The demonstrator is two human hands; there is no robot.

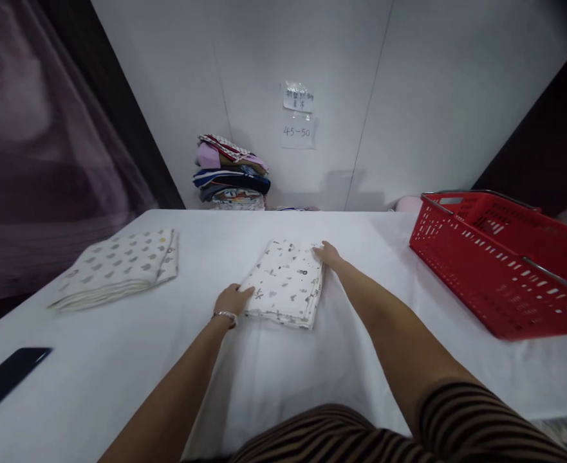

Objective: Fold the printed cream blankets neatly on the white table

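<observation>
The left hand (232, 301) touches the lower-left edge of the folded white cloth (286, 280) mid-frame, the right hand (329, 254) its upper-right corner; whether they grip it, I cannot tell. At right, a red basket (481, 276) stands on the table (206, 247), its bottom hidden. A second cloth (119, 260) and a dark flat object (10, 379) lie left; fabrics (232, 177) pile up upper centre-left

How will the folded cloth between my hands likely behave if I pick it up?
The cloth will probably be floppy: its layered edges look soft and loose. Held only where the left hand and right hand touch opposite edges, it may sag or unfold. Lying flat, it seems unlikely to roll or tip.
</observation>
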